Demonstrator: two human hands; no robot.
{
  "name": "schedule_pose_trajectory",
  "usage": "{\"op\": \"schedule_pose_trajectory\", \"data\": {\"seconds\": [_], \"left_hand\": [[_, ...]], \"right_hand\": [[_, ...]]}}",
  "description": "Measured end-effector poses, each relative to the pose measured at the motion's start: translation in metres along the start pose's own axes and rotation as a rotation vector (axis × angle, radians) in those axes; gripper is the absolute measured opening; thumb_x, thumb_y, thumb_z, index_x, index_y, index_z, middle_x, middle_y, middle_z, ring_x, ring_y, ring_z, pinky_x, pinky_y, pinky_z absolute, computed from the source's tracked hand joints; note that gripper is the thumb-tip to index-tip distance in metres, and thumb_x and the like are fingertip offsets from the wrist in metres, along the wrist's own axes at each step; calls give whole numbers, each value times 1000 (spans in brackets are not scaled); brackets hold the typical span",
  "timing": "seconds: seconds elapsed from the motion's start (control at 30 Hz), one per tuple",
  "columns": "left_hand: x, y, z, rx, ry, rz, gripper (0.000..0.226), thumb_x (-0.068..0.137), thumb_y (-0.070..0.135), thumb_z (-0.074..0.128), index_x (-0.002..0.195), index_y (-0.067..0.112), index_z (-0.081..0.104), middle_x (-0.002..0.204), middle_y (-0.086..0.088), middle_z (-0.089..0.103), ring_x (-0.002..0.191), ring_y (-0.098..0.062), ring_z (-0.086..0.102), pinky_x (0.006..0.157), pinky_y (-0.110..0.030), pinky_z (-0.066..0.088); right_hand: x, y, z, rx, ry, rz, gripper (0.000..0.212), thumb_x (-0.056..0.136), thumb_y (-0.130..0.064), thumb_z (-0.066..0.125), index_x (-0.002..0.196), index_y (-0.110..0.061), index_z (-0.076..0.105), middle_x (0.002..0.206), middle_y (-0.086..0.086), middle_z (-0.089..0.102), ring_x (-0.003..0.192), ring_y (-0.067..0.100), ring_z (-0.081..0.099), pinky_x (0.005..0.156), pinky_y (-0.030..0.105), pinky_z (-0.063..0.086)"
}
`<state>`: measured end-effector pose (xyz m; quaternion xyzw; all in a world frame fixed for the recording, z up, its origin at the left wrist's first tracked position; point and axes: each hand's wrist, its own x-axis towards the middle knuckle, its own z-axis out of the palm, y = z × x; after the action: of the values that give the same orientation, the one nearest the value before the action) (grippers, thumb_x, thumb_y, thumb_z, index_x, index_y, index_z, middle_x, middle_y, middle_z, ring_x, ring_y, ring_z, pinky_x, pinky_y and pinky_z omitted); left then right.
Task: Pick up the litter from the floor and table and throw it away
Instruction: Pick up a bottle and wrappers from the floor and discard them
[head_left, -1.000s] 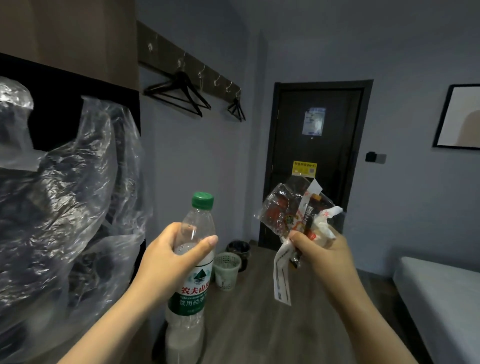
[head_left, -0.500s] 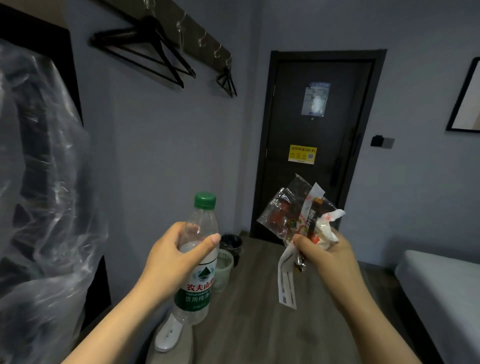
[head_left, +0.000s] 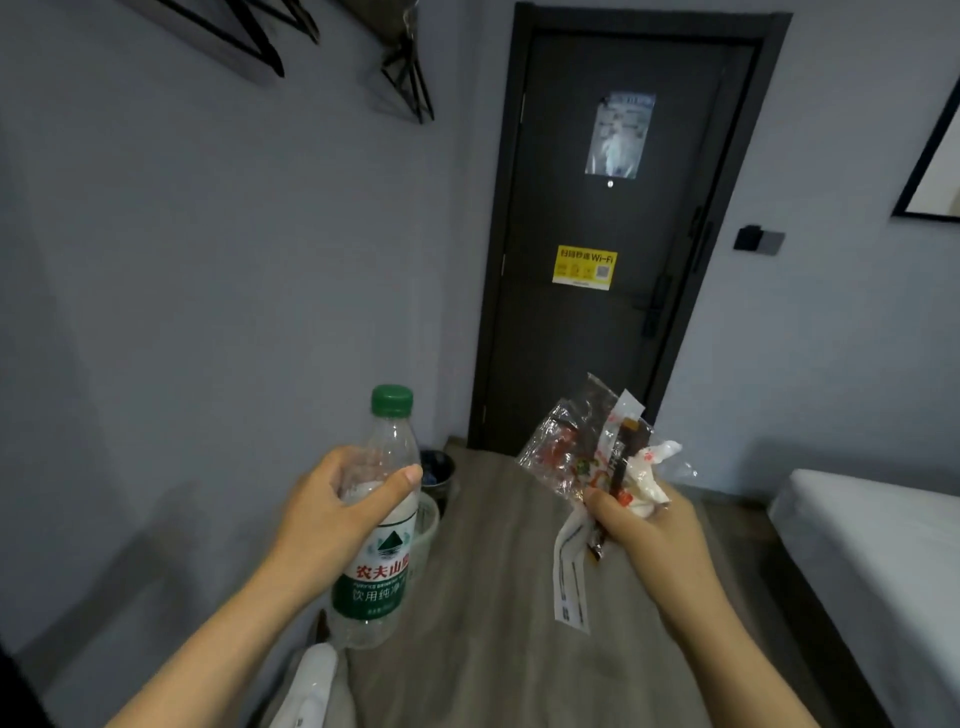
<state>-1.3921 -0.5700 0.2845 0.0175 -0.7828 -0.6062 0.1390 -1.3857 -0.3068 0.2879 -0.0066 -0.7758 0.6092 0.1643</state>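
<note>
Facing a dark door (head_left: 597, 218) in a grey wall (head_left: 208, 286), we stand on a wood-look floor (head_left: 498, 597) with the corner of a white bed (head_left: 872, 545) to our right. Black hangers (head_left: 410, 83) hang high on the wall, and a yellow Wi-Fi sticker (head_left: 585, 266) sits on the door under a blurred notice (head_left: 619, 136). Our left hand (head_left: 332, 519) is wrapped around a clear plastic water bottle (head_left: 376, 566) with a green cap (head_left: 391, 400) and a green and white label, held upright in the air, thumb across its front. Our right hand (head_left: 649, 535) is closed on a bunch of snack wrappers (head_left: 587, 452), clear and white crumpled together, with a white paper strip (head_left: 571, 582) dangling below the fist. Behind the bottle, by the wall near the door, stand a pale mesh wastebasket (head_left: 428, 525) and a dark bin (head_left: 439, 470), partly hidden. A white object (head_left: 311, 686) lies on the floor at the bottom edge; we cannot tell what it is.
</note>
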Motion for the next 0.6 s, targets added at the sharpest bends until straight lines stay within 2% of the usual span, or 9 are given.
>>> {"op": "schedule_pose_trajectory", "data": {"seconds": [0.07, 0.17, 0.23, 0.33, 0.4, 0.5, 0.6], "left_hand": [[31, -13, 17, 14, 1, -15, 45, 62, 51, 79, 95, 25, 63, 88, 8, 71, 71, 2, 66, 57, -16, 45], [79, -33, 45, 33, 4, -32, 36, 67, 44, 74, 94, 24, 63, 85, 5, 72, 68, 2, 67, 56, -16, 46], [113, -45, 64, 18, -1, -48, 47, 59, 55, 76, 94, 26, 64, 86, 4, 73, 73, -4, 69, 62, -23, 51], [163, -58, 91, 24, -12, -82, 65, 47, 69, 75, 95, 27, 63, 88, 4, 74, 77, -13, 71, 69, -37, 57], [191, -65, 108, 24, -8, -106, 73, 40, 73, 74, 96, 26, 64, 90, 3, 74, 79, -15, 72, 72, -41, 58], [230, -80, 128, 22, 28, -151, 77, 35, 74, 77, 94, 26, 64, 88, 4, 74, 79, -15, 72, 70, -38, 56], [266, -92, 144, 27, 61, -181, 59, 50, 58, 84, 95, 26, 63, 84, 5, 73, 76, -13, 71, 63, -29, 52]], "right_hand": [[33, 19, 4, -11, 0, 17, 7, 84, -11, 67, 88, -6, 65, 80, 11, 71, 76, 23, 68, 59, 20, 53], [88, 48, 10, -2, -41, 33, 4, 86, -12, 65, 89, -9, 66, 80, 9, 72, 75, 24, 69, 67, 33, 57], [128, 66, 12, 3, -69, 38, 3, 86, -13, 65, 89, -11, 66, 80, 9, 72, 74, 22, 68, 66, 35, 56], [189, 88, 16, -2, -92, 79, 2, 86, -14, 66, 88, -12, 66, 78, 6, 71, 70, 17, 66, 59, 24, 52], [228, 101, 19, 5, -137, 99, 3, 86, -14, 67, 88, -11, 67, 77, 9, 71, 70, 20, 67, 60, 27, 53], [280, 120, 26, -51, -207, 102, 7, 86, -16, 66, 86, -9, 65, 77, 12, 69, 68, 25, 64, 63, 33, 52], [323, 141, 40, -59, -241, 131, 3, 87, -16, 65, 87, -13, 65, 78, 10, 70, 70, 24, 66, 65, 34, 54]]}}
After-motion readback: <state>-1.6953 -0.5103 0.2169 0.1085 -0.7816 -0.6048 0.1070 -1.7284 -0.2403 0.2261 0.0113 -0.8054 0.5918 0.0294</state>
